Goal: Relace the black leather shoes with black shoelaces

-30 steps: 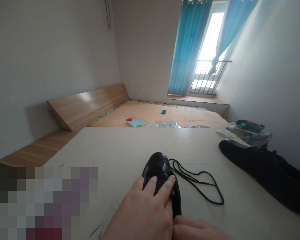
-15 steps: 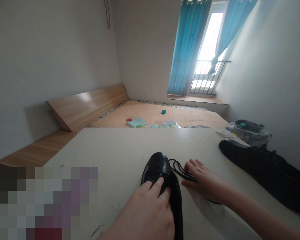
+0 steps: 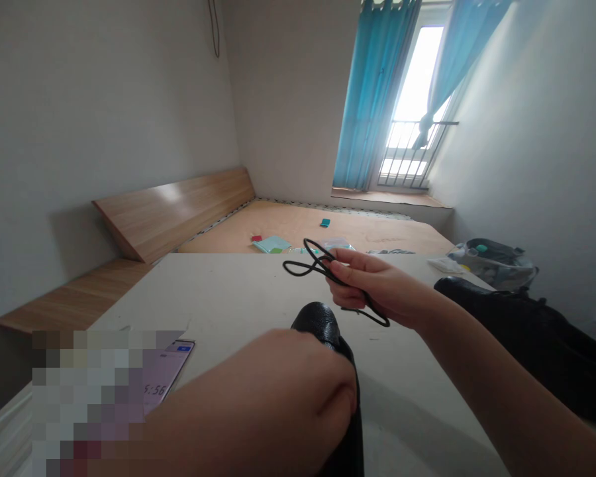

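A black leather shoe (image 3: pixel 316 320) lies on the white table, toe pointing away from me. My left hand (image 3: pixel 302 391) is closed over its upper, with the fingertips curled out of sight. Above and right of the toe, my right hand (image 3: pixel 360 281) pinches a bunched black shoelace (image 3: pixel 298 268). Loops of the lace stick out left of the fingers, and another part hangs below the palm. The matching black shoe (image 3: pixel 531 338) rests at the right side of the table, beyond my right forearm.
On the left of the table (image 3: pixel 228 291) lies a phone (image 3: pixel 171 371), partly behind a blurred patch. Past the far edge, a bed (image 3: pixel 288 218) holds small papers and packets. A grey bag (image 3: pixel 506 262) stands behind the right shoe.
My right hand has lifted the shoelace off the table and moved it up and left. The left hand has gone from fingers spread on the shoe to closed. The phone shows more.
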A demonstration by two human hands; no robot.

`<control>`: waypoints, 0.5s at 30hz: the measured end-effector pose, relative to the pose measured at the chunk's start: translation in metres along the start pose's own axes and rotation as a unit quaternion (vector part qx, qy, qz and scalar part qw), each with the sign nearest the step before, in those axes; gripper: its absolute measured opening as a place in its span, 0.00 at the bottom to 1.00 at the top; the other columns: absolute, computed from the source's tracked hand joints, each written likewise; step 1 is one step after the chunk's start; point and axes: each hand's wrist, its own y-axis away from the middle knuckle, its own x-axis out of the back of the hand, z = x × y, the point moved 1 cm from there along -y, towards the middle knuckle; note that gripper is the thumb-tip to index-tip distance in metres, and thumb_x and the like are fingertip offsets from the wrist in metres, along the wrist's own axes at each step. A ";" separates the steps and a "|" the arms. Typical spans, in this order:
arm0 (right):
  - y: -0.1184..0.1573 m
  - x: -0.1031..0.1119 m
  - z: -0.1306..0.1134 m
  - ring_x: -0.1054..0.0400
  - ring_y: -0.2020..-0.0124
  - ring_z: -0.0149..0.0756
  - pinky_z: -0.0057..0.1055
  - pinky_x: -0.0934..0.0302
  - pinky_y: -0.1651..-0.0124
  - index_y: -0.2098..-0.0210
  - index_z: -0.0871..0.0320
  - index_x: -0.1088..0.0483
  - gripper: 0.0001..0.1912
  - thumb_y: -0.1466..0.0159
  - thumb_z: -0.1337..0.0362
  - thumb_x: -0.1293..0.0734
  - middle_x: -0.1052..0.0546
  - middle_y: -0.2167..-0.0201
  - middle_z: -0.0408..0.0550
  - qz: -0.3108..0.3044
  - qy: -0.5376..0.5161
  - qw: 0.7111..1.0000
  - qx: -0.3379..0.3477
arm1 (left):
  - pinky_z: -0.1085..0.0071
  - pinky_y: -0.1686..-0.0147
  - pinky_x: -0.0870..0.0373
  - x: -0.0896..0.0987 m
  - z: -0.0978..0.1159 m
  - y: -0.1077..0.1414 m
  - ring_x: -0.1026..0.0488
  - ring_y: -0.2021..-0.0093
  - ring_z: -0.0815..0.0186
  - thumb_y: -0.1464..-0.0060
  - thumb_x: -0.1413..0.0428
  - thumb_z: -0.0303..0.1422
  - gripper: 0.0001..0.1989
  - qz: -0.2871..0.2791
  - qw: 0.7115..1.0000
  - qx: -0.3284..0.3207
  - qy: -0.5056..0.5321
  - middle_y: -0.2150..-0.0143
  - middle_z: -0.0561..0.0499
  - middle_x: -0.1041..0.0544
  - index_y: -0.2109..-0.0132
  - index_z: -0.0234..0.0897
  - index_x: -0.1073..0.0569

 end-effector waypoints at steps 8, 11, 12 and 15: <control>-0.013 -0.023 -0.002 0.44 0.78 0.25 0.24 0.49 0.74 0.68 0.59 0.37 0.15 0.33 0.53 0.37 0.38 0.79 0.37 -0.084 -0.047 0.995 0.020 | 0.68 0.69 0.40 0.027 -0.044 -0.013 0.29 0.67 0.61 0.37 0.59 0.43 0.19 0.269 0.955 0.109 0.065 0.67 0.51 0.24 0.64 0.39 0.28; -0.017 -0.011 0.009 0.35 0.74 0.28 0.26 0.42 0.69 0.68 0.61 0.33 0.17 0.32 0.54 0.39 0.28 0.76 0.43 -0.056 0.036 0.997 -0.029 | 0.67 0.67 0.41 0.027 -0.047 -0.016 0.29 0.65 0.59 0.39 0.57 0.36 0.14 0.268 0.954 0.130 0.020 0.65 0.48 0.23 0.62 0.38 0.28; -0.018 -0.005 0.011 0.33 0.73 0.28 0.26 0.40 0.68 0.67 0.62 0.31 0.17 0.32 0.54 0.39 0.26 0.74 0.45 -0.039 0.045 0.997 -0.041 | 0.67 0.68 0.41 0.028 -0.048 -0.016 0.29 0.65 0.58 0.39 0.58 0.37 0.16 0.264 0.954 0.142 0.005 0.66 0.48 0.24 0.63 0.38 0.28; -0.018 0.016 0.016 0.29 0.70 0.29 0.25 0.39 0.68 0.64 0.62 0.29 0.16 0.30 0.57 0.41 0.23 0.67 0.48 0.017 0.058 0.996 -0.072 | 0.67 0.71 0.42 0.031 -0.055 -0.014 0.29 0.71 0.60 0.37 0.61 0.46 0.23 0.263 0.952 0.156 0.024 0.73 0.50 0.26 0.65 0.39 0.27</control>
